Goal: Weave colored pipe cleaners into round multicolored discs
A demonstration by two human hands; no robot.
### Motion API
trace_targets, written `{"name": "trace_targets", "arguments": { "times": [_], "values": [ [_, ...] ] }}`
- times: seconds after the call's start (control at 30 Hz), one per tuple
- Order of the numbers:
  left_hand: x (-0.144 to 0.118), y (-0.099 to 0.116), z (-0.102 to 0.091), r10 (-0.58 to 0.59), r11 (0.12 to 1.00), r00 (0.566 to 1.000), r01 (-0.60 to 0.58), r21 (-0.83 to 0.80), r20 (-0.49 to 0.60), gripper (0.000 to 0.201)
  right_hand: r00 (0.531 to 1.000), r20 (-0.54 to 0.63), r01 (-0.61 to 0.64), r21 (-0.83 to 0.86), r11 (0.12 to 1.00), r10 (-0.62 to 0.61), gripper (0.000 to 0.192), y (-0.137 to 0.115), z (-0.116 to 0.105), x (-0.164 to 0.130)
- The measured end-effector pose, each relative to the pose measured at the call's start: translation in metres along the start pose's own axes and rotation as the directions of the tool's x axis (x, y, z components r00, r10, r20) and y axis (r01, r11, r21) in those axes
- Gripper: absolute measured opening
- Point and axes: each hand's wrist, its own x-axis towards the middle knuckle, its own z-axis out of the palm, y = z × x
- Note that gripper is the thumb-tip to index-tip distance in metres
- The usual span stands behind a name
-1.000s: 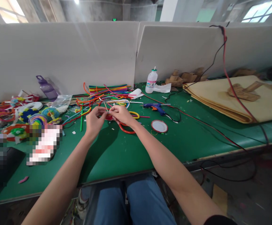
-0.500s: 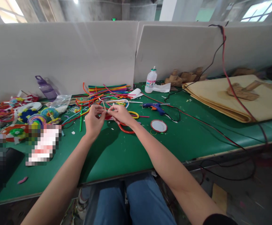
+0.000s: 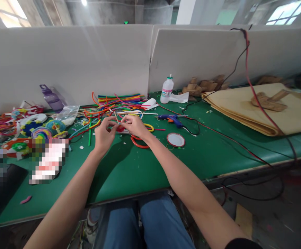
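- My left hand (image 3: 104, 134) and right hand (image 3: 134, 126) meet over the green table (image 3: 129, 169), just in front of the heap of coloured pipe cleaners (image 3: 119, 100)
- Between them sits a small red piece (image 3: 121, 128), a pipe cleaner by its look, pinched from both sides and held just above the tabletop
- A thin pale stick (image 3: 116, 117) rises from the pinch and tilts up and away from me, towards the heap
- Both hands are about equally near; the red piece lies right at the fingertips, between thumbs and forefingers
- Fingers of both hands are drawn together on the piece, none spread
- A red loop (image 3: 138, 142) lies on the table under my right wrist; whether it joins the held piece I cannot tell
- The glue gun (image 3: 171, 118) and a round lid (image 3: 176, 139) lie to the right, apart from my hands
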Motion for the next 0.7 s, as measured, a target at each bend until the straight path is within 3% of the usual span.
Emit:
{"name": "trace_targets", "arguments": {
  "times": [0.17, 0.43, 0.7],
  "values": [
    [-0.0002, 0.0044, -0.0029, 0.028, 0.994, 1.000, -0.027, 0.103, -0.010, 0.022, 1.000, -0.027, 0.014, -0.005, 1.000, -0.014, 0.008, 0.0002, -0.0001, 0.0005],
    [-0.0010, 0.0035, -0.0052, 0.122, 0.970, 0.992, -0.128, 0.204, 0.043, 0.020, 0.996, 0.050, -0.078, 0.195, 0.978, 0.069, 0.010, 0.0003, -0.0048, 0.0001],
    [-0.0028, 0.0010, -0.0014, 0.103, 0.983, 0.993, -0.091, 0.160, -0.065, 0.028, 0.978, 0.129, -0.190, 0.218, 0.957, 0.165, 0.014, -0.0033, -0.0009, -0.0004]
  ]
}}
